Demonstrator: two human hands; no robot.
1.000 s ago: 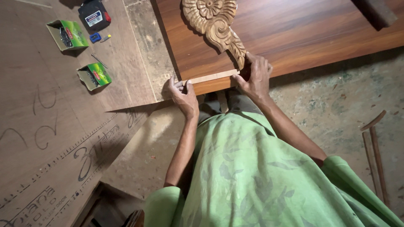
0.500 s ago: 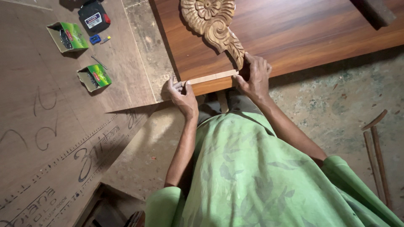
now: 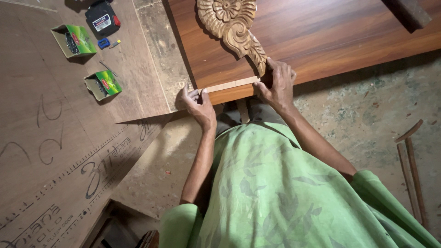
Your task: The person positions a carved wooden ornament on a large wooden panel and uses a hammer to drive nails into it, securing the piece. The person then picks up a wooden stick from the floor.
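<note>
So the thing to look at here is the thin pale wood strip (image 3: pixel 232 84) lying flat along the near edge of the brown wooden panel (image 3: pixel 330 41). Its long axis runs left to right across the view, tilted slightly so the right end sits a bit higher in the picture, and that end butts up just beside the lower tip of the carved wooden ornament (image 3: pixel 234 27) (the big scroll-and-flower piece sitting on the panel).

Both hands are on it, one per end. The left hand (image 3: pixel 198 102) sits at the strip's left end, right at the panel's corner, fingers curled down with the fingertips pressing on the strip and the panel edge. It looks like pressing more than gripping. The right hand (image 3: pixel 277 83) covers the right end, fingers bent and spread a little, pinning the strip where it meets the carving. So the strip lies between the two hands, touching both, with neither clearly nearer (the middle stretch is bare).

Further out: the panel rests over a rough concrete floor (image 3: pixel 367 110). Off to the left is a big plywood sheet (image 3: pixel 41 147) with two small open green boxes (image 3: pixel 87 59) on it, plus a black battery pack (image 3: pixel 103 18) near the top. Some thin sticks (image 3: pixel 409 156) lie on the floor to the right.
</note>
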